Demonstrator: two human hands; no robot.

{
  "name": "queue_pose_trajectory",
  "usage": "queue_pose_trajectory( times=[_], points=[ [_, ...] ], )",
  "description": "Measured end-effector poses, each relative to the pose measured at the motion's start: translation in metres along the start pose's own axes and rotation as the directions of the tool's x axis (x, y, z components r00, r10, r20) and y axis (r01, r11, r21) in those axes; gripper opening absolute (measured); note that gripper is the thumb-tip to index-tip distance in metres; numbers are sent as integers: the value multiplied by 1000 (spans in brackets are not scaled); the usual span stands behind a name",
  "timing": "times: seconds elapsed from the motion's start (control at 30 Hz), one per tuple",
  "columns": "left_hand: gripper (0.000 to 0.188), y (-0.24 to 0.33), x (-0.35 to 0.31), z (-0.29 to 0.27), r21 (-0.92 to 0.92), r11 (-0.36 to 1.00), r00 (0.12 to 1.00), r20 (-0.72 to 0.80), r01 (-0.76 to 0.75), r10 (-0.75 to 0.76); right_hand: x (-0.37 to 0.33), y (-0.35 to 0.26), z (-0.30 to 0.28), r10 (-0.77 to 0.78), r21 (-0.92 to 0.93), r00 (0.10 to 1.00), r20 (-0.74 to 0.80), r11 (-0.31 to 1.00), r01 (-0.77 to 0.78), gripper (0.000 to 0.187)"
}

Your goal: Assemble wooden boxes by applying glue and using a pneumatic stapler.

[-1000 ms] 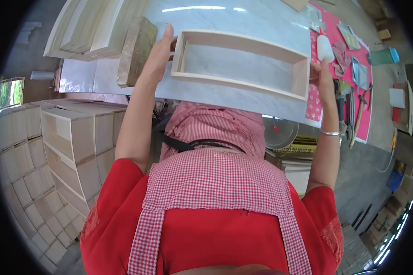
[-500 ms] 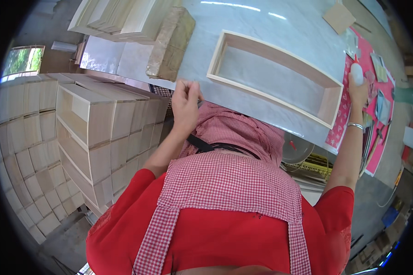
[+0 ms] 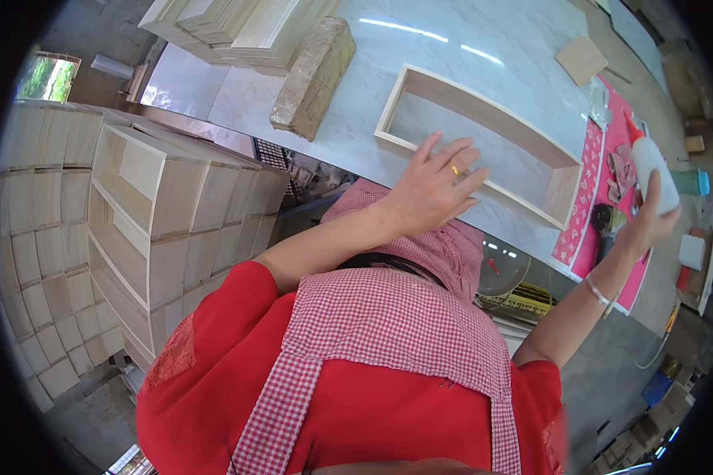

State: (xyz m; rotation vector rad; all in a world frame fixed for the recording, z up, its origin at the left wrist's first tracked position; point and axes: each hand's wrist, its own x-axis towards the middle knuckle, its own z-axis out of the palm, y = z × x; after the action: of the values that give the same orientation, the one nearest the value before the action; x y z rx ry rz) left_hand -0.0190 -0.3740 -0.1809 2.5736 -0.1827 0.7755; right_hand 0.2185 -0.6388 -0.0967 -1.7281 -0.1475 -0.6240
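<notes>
A white squeeze bottle with a red nozzle is in my right hand, which grips its lower end above the pink cloth at the right. Its nozzle points up and slightly to the left. My left hand, with a gold ring on one finger, spreads its fingers over the near side of a long rectangular wooden frame. Whether the fingers touch the wood, I cannot tell. The frame lies on the pale marbled table, which shows through its middle.
A tape-wrapped block and stacked wooden boards occupy the table's left part. Tall stacks of wooden boxes stand at my left. A pink cloth covers the right end; a small square board lies beyond it.
My right hand has lifted the bottle off the pink cloth area and moved right. My left hand has opened from a pinch and moved right, over the frame.
</notes>
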Motion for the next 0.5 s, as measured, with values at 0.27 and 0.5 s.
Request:
queue_pose_trajectory(
  times=[0.27, 0.5],
  points=[
    [37, 12, -37, 6, 4, 999, 999, -15, -50, 50, -71, -43, 36, -464, -214, 794, 393, 794, 569, 42],
    [30, 8, -51, 4, -27, 999, 997, -60, -42, 40, -117, -48, 78, -244, -156, 792, 559, 908, 390, 37]
  ],
)
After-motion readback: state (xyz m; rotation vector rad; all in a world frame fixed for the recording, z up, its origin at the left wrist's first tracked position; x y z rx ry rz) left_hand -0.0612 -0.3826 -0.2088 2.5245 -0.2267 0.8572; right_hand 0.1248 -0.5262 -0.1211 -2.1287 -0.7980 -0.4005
